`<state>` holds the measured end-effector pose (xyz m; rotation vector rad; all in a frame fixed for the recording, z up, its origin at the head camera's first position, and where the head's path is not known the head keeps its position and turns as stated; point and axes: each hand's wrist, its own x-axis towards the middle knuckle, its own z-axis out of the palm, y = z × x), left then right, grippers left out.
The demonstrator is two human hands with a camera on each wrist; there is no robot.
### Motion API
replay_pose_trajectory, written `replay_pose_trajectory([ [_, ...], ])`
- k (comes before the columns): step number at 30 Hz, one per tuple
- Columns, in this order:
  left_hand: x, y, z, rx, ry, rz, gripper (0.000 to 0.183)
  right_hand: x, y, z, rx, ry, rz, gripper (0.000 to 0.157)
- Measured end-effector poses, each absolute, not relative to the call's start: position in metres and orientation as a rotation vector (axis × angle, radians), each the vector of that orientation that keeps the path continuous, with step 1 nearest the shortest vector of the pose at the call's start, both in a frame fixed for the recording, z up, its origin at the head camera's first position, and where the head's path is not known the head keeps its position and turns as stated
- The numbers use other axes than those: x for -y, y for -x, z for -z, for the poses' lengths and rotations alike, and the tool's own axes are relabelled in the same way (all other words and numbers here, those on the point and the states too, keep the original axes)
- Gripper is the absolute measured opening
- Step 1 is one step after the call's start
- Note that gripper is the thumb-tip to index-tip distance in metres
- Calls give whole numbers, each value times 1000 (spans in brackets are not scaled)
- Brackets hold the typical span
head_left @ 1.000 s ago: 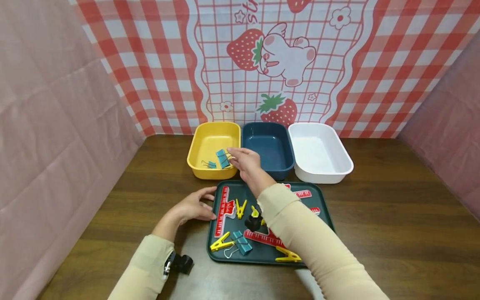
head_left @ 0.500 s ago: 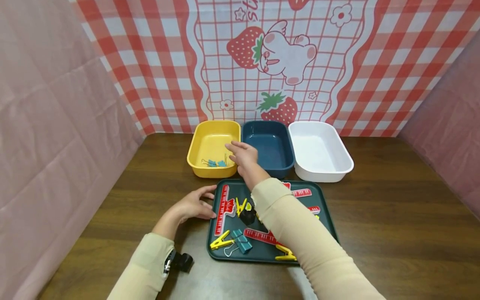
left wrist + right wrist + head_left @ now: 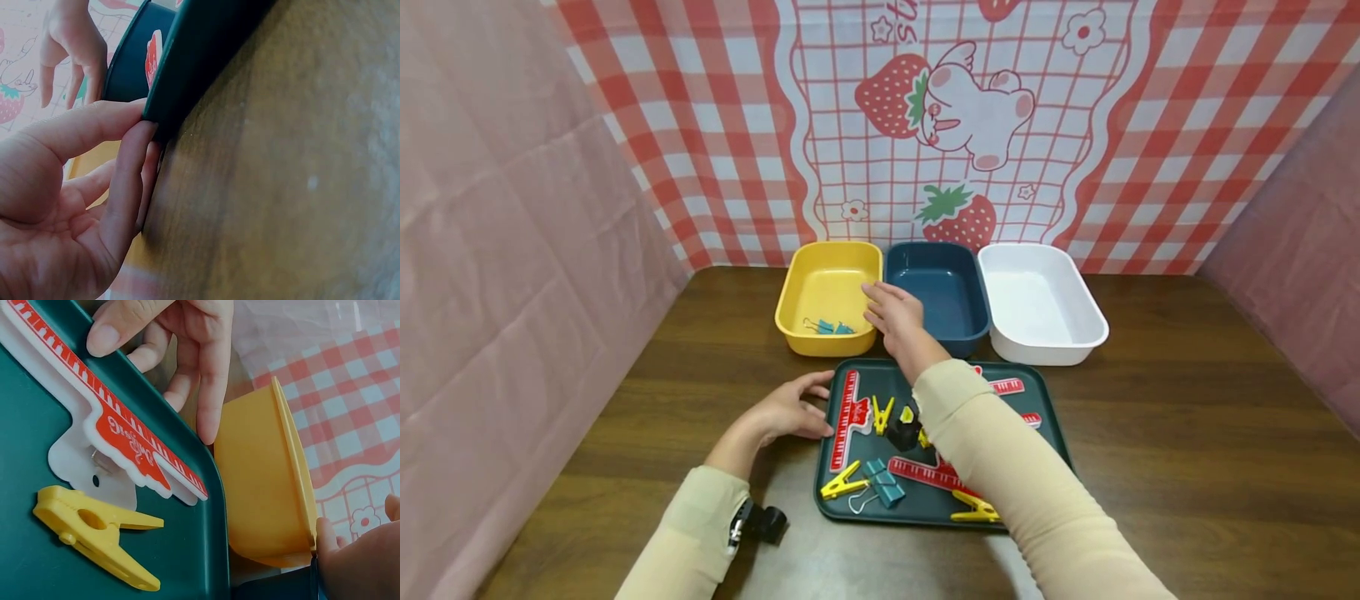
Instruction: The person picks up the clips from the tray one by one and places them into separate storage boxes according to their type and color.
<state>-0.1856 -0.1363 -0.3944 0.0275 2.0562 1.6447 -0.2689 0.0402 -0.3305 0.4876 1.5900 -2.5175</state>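
Observation:
Two teal binder clips (image 3: 835, 327) lie in the near end of the yellow bin (image 3: 829, 252). My right hand (image 3: 898, 317), holding nothing, hovers with loosely extended fingers over the wall between the yellow bin and the navy bin (image 3: 943, 254). My left hand (image 3: 790, 410) pinches the left rim of the dark green tray (image 3: 164, 94) between thumb and finger. On the tray lie red ruler-shaped clips (image 3: 119, 419), yellow clothespins (image 3: 94, 534) and a teal binder clip (image 3: 883, 483). My right forearm and its wrist camera hide part of the tray.
A white bin (image 3: 1037, 292) stands right of the navy bin, and all three bins touch in a row. Behind them hangs a checked strawberry curtain (image 3: 730, 150). The wooden table (image 3: 1187, 442) extends on both sides.
My right hand lets go of a teal binder clip, which drops into the yellow bin beside another, then shifts slightly right. The left hand stays at the tray's rim.

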Motion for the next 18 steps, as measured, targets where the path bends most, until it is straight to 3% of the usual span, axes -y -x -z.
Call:
replay_pose_trajectory([
  [18,135,186,393,-2078,6,-1616,83,-55,251,336,-1563,-404,2528,42],
])
